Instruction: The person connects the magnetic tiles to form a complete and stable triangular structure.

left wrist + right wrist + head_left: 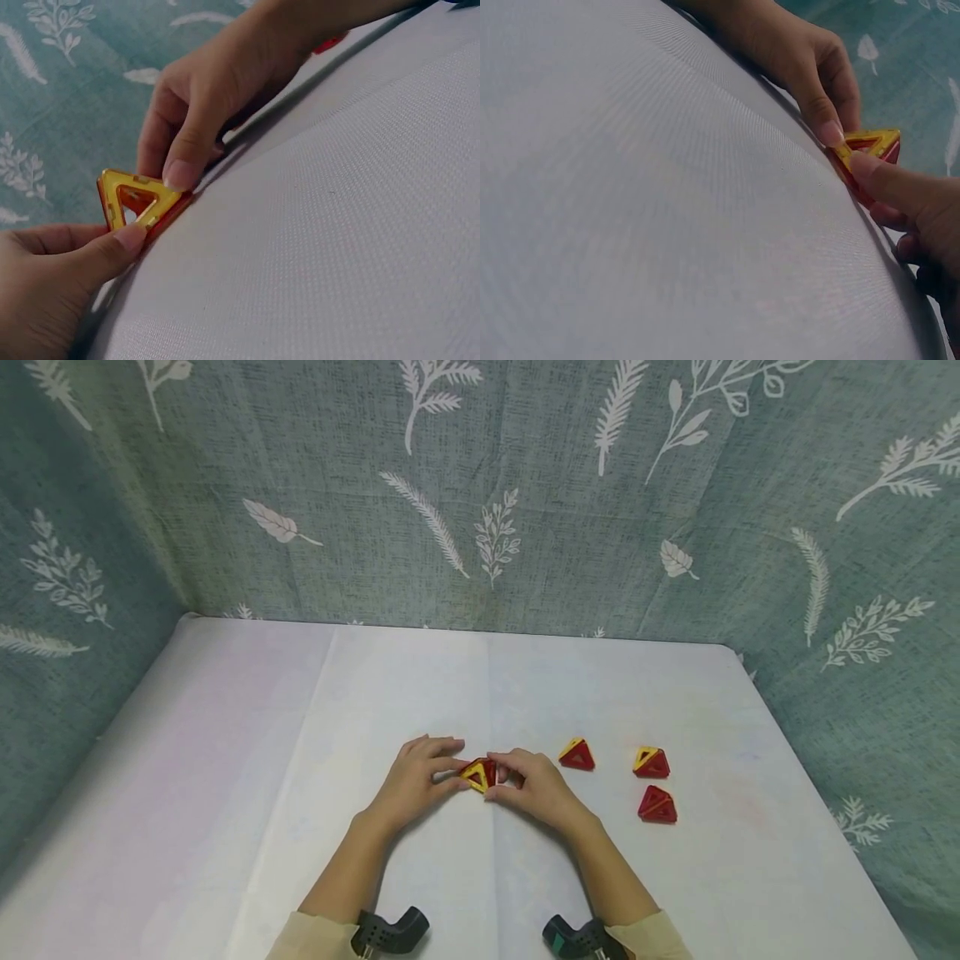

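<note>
A small pyramid of magnetic triangle tiles (490,772), with a yellow face towards me and red sides, is between both hands over the middle of the white table. My left hand (412,783) pinches its left side between thumb and fingers. From the other side my right hand (542,787) grips it the same way. In the left wrist view, the yellow open-centred tile (124,178) shows a thumb on each of two corners, with red edges behind it. The right wrist view shows the yellow face (889,137) partly covered by the right thumb.
To the right of my right hand lies a red and yellow pyramid (579,760). Farther right are another red and yellow one (654,767) and an all-red one (657,807) in front of it. Leaf-patterned green cloth (337,577) borders the white table (360,693).
</note>
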The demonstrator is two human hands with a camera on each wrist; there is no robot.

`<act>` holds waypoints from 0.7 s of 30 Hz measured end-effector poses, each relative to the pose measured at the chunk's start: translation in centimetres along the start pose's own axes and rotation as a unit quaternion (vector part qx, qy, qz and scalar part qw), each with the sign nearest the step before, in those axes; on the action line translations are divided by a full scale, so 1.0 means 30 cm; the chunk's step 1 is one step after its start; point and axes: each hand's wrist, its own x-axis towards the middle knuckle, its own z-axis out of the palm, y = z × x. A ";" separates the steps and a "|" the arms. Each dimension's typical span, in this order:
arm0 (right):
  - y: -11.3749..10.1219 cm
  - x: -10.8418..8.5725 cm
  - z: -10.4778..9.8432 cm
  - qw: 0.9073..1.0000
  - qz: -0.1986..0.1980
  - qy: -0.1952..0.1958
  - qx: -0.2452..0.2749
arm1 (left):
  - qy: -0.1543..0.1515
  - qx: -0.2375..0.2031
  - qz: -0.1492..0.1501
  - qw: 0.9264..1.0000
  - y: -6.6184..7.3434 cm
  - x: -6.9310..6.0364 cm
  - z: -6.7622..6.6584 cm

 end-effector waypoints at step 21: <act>0.009 0.003 0.004 0.999 0.008 0.010 0.038 | 0.030 0.025 0.066 0.997 0.000 0.005 0.006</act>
